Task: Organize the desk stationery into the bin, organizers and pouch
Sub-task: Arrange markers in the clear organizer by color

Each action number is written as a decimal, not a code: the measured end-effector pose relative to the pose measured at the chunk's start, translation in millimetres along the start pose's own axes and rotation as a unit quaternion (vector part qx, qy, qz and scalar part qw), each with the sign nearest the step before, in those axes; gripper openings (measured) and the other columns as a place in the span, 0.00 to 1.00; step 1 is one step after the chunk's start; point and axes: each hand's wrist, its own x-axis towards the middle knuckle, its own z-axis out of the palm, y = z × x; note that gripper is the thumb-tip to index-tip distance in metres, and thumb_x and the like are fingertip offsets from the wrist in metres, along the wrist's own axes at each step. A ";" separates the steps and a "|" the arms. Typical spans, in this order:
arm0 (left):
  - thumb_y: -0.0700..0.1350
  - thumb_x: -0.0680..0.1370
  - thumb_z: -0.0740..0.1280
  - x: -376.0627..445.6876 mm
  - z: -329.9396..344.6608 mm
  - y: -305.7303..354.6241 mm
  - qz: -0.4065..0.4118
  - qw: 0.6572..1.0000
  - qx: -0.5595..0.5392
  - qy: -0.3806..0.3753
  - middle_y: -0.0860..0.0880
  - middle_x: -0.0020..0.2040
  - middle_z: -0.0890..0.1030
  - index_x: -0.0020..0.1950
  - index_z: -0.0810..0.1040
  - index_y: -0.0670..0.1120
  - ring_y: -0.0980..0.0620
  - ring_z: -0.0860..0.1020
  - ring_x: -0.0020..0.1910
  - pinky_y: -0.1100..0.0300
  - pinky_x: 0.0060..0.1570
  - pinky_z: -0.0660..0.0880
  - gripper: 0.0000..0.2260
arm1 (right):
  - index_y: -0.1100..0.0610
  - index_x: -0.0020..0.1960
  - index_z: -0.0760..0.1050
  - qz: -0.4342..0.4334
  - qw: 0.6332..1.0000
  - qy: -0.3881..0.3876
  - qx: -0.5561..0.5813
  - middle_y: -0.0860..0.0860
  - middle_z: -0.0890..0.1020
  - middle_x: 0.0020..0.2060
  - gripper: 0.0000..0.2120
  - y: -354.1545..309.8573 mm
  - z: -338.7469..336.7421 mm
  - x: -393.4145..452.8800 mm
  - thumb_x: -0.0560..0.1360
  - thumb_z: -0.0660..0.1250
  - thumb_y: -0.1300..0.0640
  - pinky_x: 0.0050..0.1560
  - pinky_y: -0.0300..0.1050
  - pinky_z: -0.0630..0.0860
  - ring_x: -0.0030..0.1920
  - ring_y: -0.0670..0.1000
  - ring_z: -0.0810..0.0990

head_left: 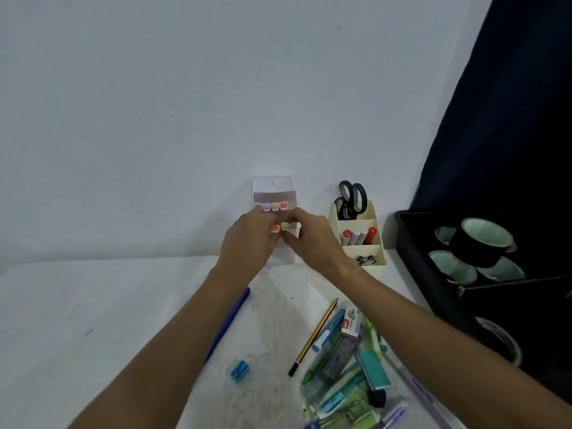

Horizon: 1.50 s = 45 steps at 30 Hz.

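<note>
head view: both hands [280, 239] pinch marker pack [274, 209], raised over desk [93, 305].

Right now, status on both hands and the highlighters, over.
Left hand and right hand both grip highlighters at the white organizer. Four already in its back row. Pencil, blue pen, sharpener loose on desk. Nothing blocking.

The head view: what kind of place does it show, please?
Probably a home or office desk against a plain wall: a white table with loose stationery, a cream organizer holding scissors and markers, and a black bin of tape rolls.
</note>
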 end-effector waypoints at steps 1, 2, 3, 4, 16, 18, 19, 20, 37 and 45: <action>0.46 0.78 0.66 -0.1 1.8 -0.8 -0.004 1.000 0.003 -0.004 0.48 0.53 0.83 0.56 0.81 0.50 0.47 0.81 0.48 0.57 0.50 0.77 0.09 | 0.57 0.60 0.76 -0.002 1.000 0.004 0.006 0.52 0.83 0.54 0.13 1.8 2.7 -0.1 0.76 0.67 0.60 0.48 0.36 0.71 0.38 0.43 0.73; 0.46 0.78 0.66 -0.2 3.7 -2.3 -0.009 1.000 0.002 -0.005 0.48 0.54 0.83 0.57 0.81 0.50 0.47 0.81 0.49 0.57 0.51 0.76 0.10 | 0.56 0.61 0.76 -0.004 1.000 0.007 0.008 0.52 0.83 0.53 0.14 3.7 5.8 0.2 0.76 0.67 0.61 0.48 0.36 0.71 0.38 0.43 0.73; 0.46 0.78 0.66 -0.2 5.2 -3.5 -0.013 1.000 -0.002 -0.004 0.47 0.55 0.82 0.58 0.81 0.50 0.47 0.80 0.51 0.58 0.52 0.75 0.10 | 0.55 0.61 0.77 -0.005 1.000 0.008 0.006 0.52 0.84 0.52 0.14 5.5 8.2 0.9 0.76 0.67 0.61 0.49 0.37 0.72 0.37 0.43 0.75; 0.46 0.78 0.66 0.5 7.1 -4.9 -0.018 1.000 -0.006 -0.004 0.47 0.57 0.82 0.59 0.81 0.49 0.47 0.80 0.52 0.58 0.54 0.75 0.11 | 0.55 0.61 0.77 -0.001 1.000 0.004 0.002 0.52 0.84 0.52 0.13 7.1 10.6 2.2 0.76 0.67 0.60 0.50 0.38 0.74 0.38 0.45 0.77; 0.53 0.80 0.61 8.5 26.0 -17.6 -0.087 0.995 0.044 -0.038 0.48 0.52 0.83 0.59 0.79 0.49 0.49 0.80 0.47 0.59 0.52 0.75 0.14 | 0.54 0.58 0.80 0.006 0.999 -0.013 -0.052 0.53 0.85 0.50 0.10 18.4 19.8 10.5 0.77 0.65 0.60 0.52 0.45 0.77 0.47 0.54 0.82; 0.54 0.80 0.60 9.8 28.3 -18.7 -0.091 0.993 0.058 -0.047 0.48 0.52 0.83 0.59 0.79 0.49 0.48 0.80 0.47 0.58 0.52 0.76 0.14 | 0.54 0.57 0.79 0.004 0.997 -0.013 -0.074 0.53 0.85 0.49 0.10 19.4 21.8 10.9 0.78 0.64 0.59 0.51 0.45 0.77 0.47 0.54 0.82; 0.54 0.80 0.61 10.5 29.0 -18.8 -0.093 0.993 0.062 -0.050 0.48 0.52 0.83 0.59 0.79 0.49 0.48 0.81 0.47 0.57 0.53 0.76 0.14 | 0.54 0.57 0.79 0.002 0.996 -0.012 -0.086 0.53 0.85 0.49 0.10 19.8 22.7 11.4 0.78 0.64 0.59 0.50 0.45 0.77 0.47 0.54 0.82; 0.54 0.79 0.61 11.6 29.8 -18.9 -0.096 0.992 0.065 -0.052 0.48 0.52 0.83 0.59 0.78 0.49 0.48 0.81 0.47 0.56 0.53 0.76 0.14 | 0.54 0.57 0.79 0.000 0.995 -0.012 -0.098 0.53 0.84 0.49 0.09 20.1 23.8 11.9 0.78 0.63 0.58 0.49 0.44 0.77 0.47 0.54 0.81; 0.49 0.79 0.63 7.8 39.1 -20.7 -0.079 0.997 0.014 -0.016 0.47 0.47 0.83 0.55 0.78 0.50 0.47 0.80 0.42 0.56 0.43 0.76 0.08 | 0.58 0.59 0.73 -0.006 0.977 -0.019 -0.212 0.56 0.83 0.47 0.09 19.9 32.8 15.3 0.80 0.60 0.62 0.40 0.40 0.67 0.45 0.56 0.81; 0.48 0.78 0.62 -12.4 25.0 -3.0 -0.056 0.997 0.011 -0.052 0.45 0.46 0.82 0.65 0.70 0.48 0.47 0.77 0.39 0.53 0.42 0.77 0.16 | 0.56 0.72 0.63 -0.066 0.991 -0.049 -0.108 0.56 0.79 0.60 0.27 10.5 13.3 -9.8 0.75 0.63 0.67 0.53 0.46 0.77 0.54 0.55 0.80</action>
